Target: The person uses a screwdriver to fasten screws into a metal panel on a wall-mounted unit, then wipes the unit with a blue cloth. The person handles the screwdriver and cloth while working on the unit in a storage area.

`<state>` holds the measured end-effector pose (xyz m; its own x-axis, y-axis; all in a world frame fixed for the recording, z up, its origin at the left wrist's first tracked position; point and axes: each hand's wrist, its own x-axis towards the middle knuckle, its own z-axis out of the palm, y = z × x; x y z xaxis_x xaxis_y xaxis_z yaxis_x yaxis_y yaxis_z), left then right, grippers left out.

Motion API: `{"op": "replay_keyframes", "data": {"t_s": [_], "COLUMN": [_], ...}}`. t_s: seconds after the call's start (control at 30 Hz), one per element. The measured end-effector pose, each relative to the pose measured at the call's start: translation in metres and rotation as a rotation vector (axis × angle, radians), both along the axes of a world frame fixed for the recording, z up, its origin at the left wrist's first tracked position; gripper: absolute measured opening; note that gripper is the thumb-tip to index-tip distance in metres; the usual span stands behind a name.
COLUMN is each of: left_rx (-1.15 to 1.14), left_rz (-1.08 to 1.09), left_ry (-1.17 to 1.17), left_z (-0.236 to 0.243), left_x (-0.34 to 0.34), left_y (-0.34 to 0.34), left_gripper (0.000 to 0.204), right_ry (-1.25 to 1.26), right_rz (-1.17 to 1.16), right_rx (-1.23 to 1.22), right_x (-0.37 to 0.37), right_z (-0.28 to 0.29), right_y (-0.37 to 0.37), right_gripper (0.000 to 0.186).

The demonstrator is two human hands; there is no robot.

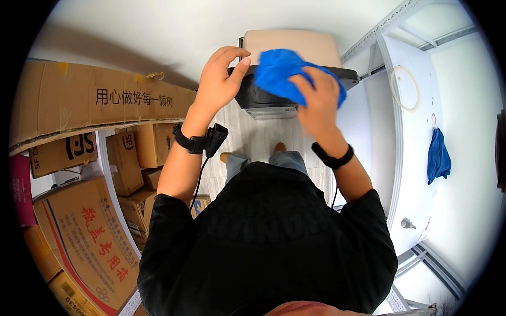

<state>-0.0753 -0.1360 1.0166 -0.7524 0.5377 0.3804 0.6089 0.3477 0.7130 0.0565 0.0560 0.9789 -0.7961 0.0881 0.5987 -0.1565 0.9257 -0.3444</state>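
- On our left, we note white metal shelving (109, 163) loaded with brown cardboard boxes (79, 231). We should tuck the left elbow in so that it does not catch them.
- On our right stands a tall white board (408, 174). We should allow the right elbow room to swing without striking it.
- Ahead of us is a unit with a rounded beige panel (292, 41) and a broad black frame (245, 97). We are best placed square to it.
- The blue, crumpled, cloth-like sheet (279, 73) is under the right hand, in front of both the beige panel and the black frame. We cannot tell how firmly it bears on either. We would spread it before pressing, as bunched folds are likely to give uneven contact.
- Our right hand (320, 97) grips the sheet, fingers bent over it. We advise light, even pressure.
- Our left hand (224, 76) is empty, fingers loosely curled, near the frame's left end; contact is unclear. We could steady the unit with it.
- On the left wrist we wear a black strap with a small box (216, 139). We should route its thin cable clear of the fabric.
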Motion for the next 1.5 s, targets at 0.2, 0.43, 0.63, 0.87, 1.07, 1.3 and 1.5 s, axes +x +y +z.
{"op": "replay_keyframes", "data": {"t_s": [0.2, 0.43, 0.63, 0.87, 1.07, 1.3, 1.5], "left_rx": [-0.177, -0.304, -0.333, -0.341, -0.339, -0.339, -0.321], "left_rz": [-0.083, -0.159, -0.178, -0.286, -0.341, -0.309, -0.283], "left_ry": [-0.016, -0.068, -0.034, 0.053, 0.048, 0.004, -0.011], "left_z": [-0.024, -0.023, -0.036, -0.044, -0.045, -0.042, -0.039], "left_x": [-0.001, -0.003, -0.005, -0.008, -0.011, -0.007, -0.002], "left_y": [0.001, -0.007, -0.011, -0.014, -0.020, -0.016, -0.020], "left_gripper": [0.024, 0.042, 0.047, 0.061, 0.076, 0.078, 0.077], "right_ry": [0.153, 0.276, 0.084, 0.120, 0.128, -0.040, 0.045], "right_rz": [-0.229, -0.468, -0.550, -0.698, -0.585, -0.293, -0.319], "right_rx": [-0.164, -0.236, -0.389, -0.399, -0.411, -0.411, -0.365], "right_x": [0.035, 0.065, 0.058, 0.025, -0.002, -0.012, 0.011], "right_z": [-0.026, -0.060, -0.082, -0.095, -0.109, -0.106, -0.111], "right_y": [0.060, 0.056, 0.012, -0.012, -0.076, -0.127, -0.074], "right_gripper": [0.045, 0.065, 0.078, 0.064, 0.057, 0.052, 0.056]}}
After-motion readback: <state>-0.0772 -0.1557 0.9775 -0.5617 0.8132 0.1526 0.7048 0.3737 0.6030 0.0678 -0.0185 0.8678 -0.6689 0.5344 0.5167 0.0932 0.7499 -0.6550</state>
